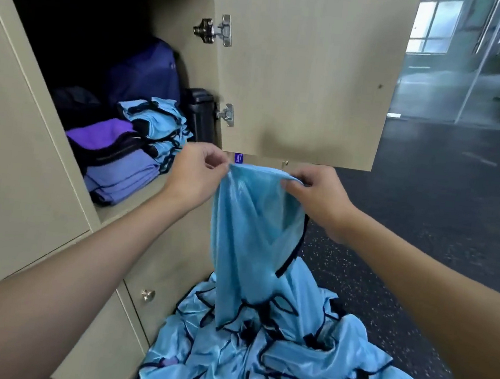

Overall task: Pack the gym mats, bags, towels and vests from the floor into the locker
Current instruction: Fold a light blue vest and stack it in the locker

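Left hand (197, 171) and right hand (313, 193) are each pinching the top edge of a blue vest (252, 236), stretching it between them. Vest pile (254, 355) is lying below the hands; open locker (134, 207) sitting left of them.

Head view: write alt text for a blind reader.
The left hand and right hand pinch the top edge of a blue vest above a vest pile on the floor. The open locker holds folded vests, purple towels and a bag.
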Demonstrator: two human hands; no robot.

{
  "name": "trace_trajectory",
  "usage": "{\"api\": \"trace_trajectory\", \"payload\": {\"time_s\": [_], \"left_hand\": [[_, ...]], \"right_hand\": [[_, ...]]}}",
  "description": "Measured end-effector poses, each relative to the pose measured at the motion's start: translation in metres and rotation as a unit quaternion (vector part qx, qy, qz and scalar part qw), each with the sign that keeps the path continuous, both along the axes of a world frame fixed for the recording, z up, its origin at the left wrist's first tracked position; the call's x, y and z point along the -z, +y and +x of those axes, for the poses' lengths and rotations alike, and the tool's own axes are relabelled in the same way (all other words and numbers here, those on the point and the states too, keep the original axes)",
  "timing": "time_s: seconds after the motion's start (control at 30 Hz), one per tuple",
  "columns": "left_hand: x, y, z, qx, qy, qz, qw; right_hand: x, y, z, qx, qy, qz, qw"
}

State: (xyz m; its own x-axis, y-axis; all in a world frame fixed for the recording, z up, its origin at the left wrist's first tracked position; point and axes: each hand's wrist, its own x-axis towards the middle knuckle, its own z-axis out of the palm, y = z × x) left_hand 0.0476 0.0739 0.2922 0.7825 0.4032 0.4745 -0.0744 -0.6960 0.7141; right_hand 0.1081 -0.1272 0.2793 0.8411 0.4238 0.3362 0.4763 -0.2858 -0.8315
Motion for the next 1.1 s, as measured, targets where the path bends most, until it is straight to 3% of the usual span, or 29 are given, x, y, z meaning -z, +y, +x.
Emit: {"api": "trace_trajectory", "payload": {"time_s": [0.27, 0.43, 0.67, 0.93, 1.1], "left_hand": [[0.012, -0.032, -0.026, 0.154, 0.087, -0.028, 0.984], [0.022, -0.029, -0.023, 0.133, 0.102, -0.026, 0.986], [0.008, -0.022, -0.024, 0.062, -0.027, -0.132, 0.989], [0.001, -0.017, -0.023, 0.046, -0.069, -0.21, 0.974], [0.009, -0.015, -0.021, 0.071, -0.064, -0.185, 0.978]], "right_hand": [[-0.008, 0.034, -0.005, 0.006, 0.122, 0.109, 0.986], [-0.004, 0.045, -0.005, 0.007, 0.134, 0.126, 0.983], [-0.003, 0.042, -0.004, 0.008, 0.124, 0.087, 0.988], [0.009, 0.047, -0.02, -0.157, 0.082, 0.015, 0.984], [0.006, 0.045, -0.02, -0.076, 0.034, 0.028, 0.996]]}}
